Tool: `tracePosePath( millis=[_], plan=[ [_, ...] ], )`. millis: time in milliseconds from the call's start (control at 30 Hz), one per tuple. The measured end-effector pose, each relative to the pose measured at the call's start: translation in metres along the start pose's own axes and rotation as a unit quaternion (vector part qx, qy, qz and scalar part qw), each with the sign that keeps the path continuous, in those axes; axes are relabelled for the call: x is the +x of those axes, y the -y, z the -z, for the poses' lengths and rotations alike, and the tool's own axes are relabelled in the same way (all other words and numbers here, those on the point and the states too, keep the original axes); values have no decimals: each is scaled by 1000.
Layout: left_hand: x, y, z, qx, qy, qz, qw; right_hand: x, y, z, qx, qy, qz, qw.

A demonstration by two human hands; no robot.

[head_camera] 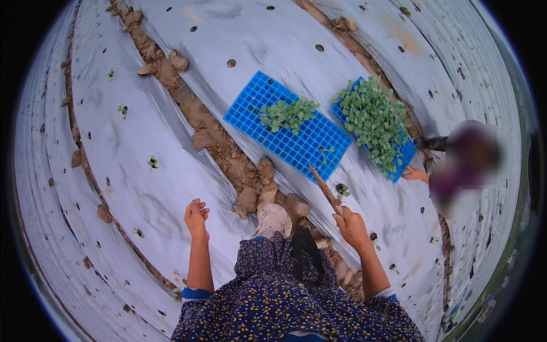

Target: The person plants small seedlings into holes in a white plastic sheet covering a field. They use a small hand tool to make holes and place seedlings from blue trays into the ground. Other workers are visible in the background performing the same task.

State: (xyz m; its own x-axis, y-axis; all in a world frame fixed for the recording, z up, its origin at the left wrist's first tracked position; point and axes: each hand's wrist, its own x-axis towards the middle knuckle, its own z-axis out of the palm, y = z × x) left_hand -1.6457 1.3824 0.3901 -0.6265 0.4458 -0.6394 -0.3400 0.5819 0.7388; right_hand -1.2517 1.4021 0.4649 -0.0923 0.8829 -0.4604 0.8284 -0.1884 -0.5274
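My right hand (354,228) grips a pointed wooden stick (327,188), whose tip reaches over the near corner of a blue plastic seedling tray (260,92). Many of that tray's cells hold no plants. A clump of green seedlings (286,114) stands near its middle, and a small lone seedling (325,154) sits close to the stick's tip. My left hand (196,217) hangs over the plastic sheet to the left, fingers loosely curled, with nothing visible in it. Just past my right hand, a seedling (343,193) shows at a planting hole.
Silver plastic mulch (179,179) covers raised beds with planting holes. A muddy furrow with clods (230,160) runs between beds, my foot (273,220) in it. At right, a co-worker's hand (415,173) touches a second blue tray (407,156) full of seedlings (372,117).
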Motion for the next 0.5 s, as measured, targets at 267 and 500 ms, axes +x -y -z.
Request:
tracePosePath(
  millis=[267, 500],
  plan=[
    [36, -41, -28, 18, 70, -27, 997, 1, 36, 6, -11, 0, -14, 1000],
    [20, -52, -44, 10, 99, -38, 994, 0, 44, 12, -31, -3, 12, 999]
  ],
)
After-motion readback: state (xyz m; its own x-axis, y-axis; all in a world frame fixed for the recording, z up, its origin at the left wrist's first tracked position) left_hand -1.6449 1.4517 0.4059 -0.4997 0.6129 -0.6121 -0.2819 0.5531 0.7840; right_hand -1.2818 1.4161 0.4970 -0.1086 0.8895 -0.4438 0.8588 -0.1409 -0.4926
